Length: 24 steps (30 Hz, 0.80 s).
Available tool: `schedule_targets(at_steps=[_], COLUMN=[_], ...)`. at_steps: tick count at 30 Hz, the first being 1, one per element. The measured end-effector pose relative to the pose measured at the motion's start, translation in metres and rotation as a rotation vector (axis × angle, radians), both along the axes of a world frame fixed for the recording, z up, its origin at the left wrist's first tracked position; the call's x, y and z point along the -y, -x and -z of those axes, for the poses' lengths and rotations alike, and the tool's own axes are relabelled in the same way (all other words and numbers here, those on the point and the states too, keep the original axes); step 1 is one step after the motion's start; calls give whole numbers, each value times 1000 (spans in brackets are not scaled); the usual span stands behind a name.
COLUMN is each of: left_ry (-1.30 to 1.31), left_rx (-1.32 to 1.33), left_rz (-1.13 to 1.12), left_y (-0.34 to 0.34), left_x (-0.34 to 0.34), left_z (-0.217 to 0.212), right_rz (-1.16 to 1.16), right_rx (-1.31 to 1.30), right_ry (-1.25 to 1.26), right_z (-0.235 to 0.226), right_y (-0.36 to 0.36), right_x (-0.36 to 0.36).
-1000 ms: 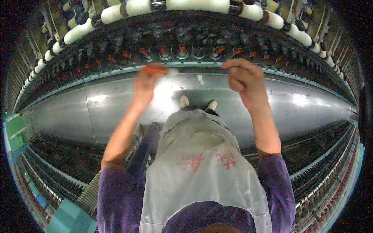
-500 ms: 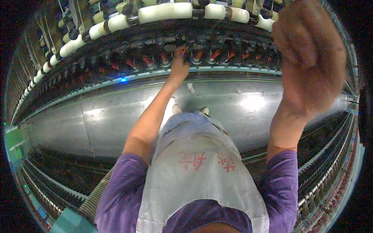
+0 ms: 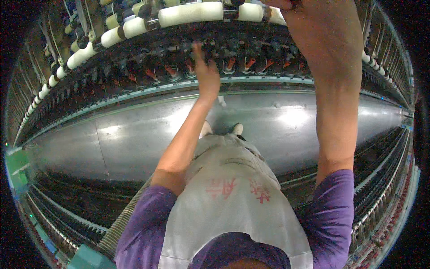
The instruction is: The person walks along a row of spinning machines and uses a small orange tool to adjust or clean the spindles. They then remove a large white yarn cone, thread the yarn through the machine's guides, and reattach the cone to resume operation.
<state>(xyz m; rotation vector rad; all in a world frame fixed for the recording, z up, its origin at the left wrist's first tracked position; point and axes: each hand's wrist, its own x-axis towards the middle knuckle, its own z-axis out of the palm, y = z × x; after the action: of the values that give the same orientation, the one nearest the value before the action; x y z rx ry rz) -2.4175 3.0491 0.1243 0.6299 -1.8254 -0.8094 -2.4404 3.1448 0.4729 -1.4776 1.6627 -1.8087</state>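
Observation:
My left hand [image 3: 207, 77] reaches to the row of spindle positions on a spinning frame, its index finger stretched upward and the thumb apart. Nothing shows between these slightly blurred fingers. Small orange-red parts [image 3: 230, 64] sit in a line beside it, each above a pale ring. My right hand [image 3: 309, 11] is raised high in front of the white rollers [image 3: 191, 14], close to the camera. The top edge cuts off most of its fingers, so what it holds, if anything, is hidden. The right forearm covers part of the spindle row.
A pale rail [image 3: 268, 80] runs along the front of the spindles. Below lies a shiny grey metal floor [image 3: 139, 139], where my shoes stand. Another machine row [image 3: 380, 197] is behind me, with a ribbed hose [image 3: 127, 219] and a teal box [image 3: 92, 258] at lower left.
My right hand has moved up and to the left, partly out of the picture. My left hand stays near the same spindles, its index finger now stretched upward.

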Motion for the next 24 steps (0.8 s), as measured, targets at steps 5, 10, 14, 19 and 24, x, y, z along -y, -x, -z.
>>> schedule_targets(at_steps=[5, 10, 14, 19, 24], left_ry=[-316, 422, 967, 1070, 819], left_rx=[325, 63, 420, 433, 237], left_rz=[401, 433, 364, 395, 795], left_y=[-12, -57, -29, -32, -101], left_x=[48, 45, 80, 76, 56], left_z=[-77, -136, -203, -237, -231], right_rz=[125, 459, 333, 494, 482], right_rx=[21, 36, 716, -247, -724], right_ry=[-50, -349, -396, -361, -586], right_z=[3, 157, 372, 368, 156], right_y=[16, 29, -6, -6, 38], right_x=[-9, -39, -32, -9, -2])
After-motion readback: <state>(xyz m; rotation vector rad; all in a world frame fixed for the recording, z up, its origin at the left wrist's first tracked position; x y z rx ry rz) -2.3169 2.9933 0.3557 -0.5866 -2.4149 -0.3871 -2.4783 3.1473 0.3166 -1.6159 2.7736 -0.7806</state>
